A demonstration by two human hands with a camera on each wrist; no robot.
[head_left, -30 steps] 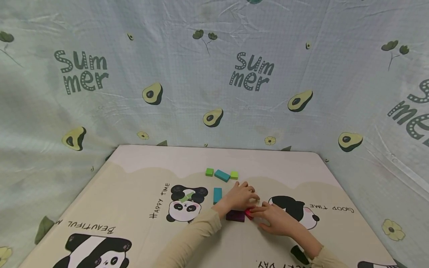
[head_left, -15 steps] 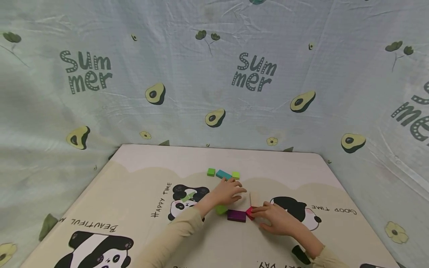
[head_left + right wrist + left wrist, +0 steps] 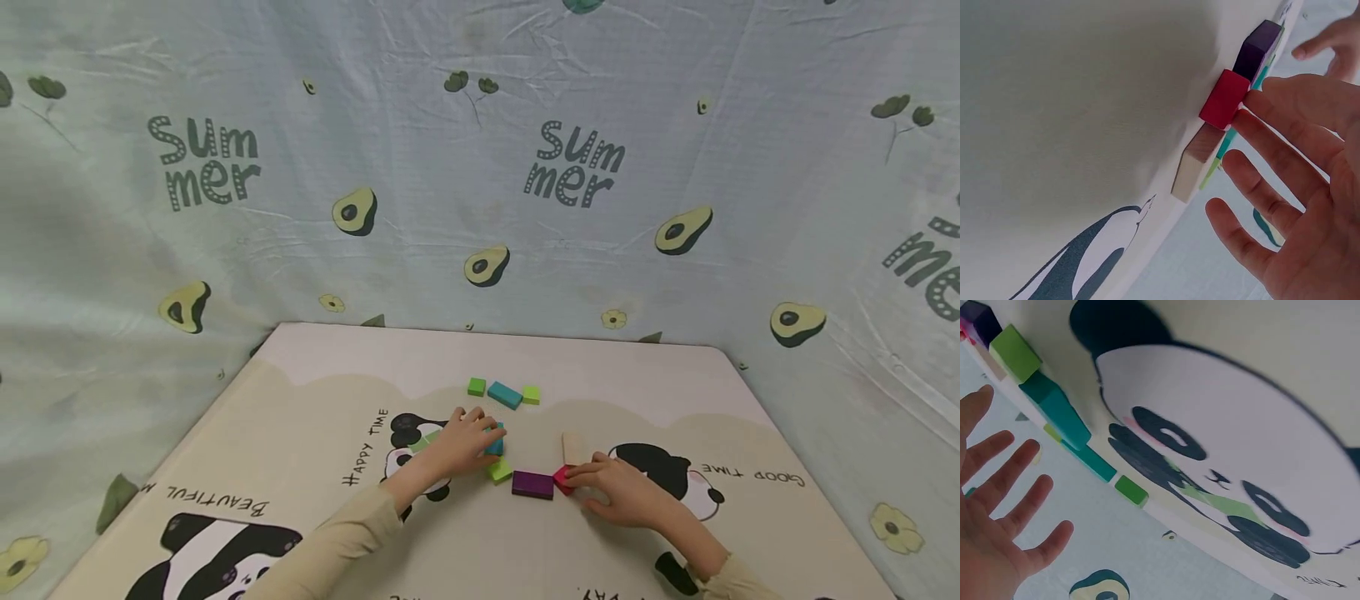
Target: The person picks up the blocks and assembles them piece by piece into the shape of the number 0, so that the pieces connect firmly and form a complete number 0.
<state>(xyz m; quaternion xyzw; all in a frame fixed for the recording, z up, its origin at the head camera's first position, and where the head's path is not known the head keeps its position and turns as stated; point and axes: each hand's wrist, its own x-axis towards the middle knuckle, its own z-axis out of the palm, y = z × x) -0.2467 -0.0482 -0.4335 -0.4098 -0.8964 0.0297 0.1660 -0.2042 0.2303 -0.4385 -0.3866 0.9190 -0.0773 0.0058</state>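
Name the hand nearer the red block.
Right: the right hand is immediately beside the red block; the left hand is farther to its left, near a teal block.

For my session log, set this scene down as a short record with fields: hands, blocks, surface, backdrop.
Left hand: fingers spread, by the near teal block; contact unclear
Right hand: fingertips touching the red block
Other near blocks: near lime block, purple block, plain wooden block
Far row, left to right: green block, far teal block, far lime block
Surface: panda-print tabletop
Backdrop: avocado-print sheet
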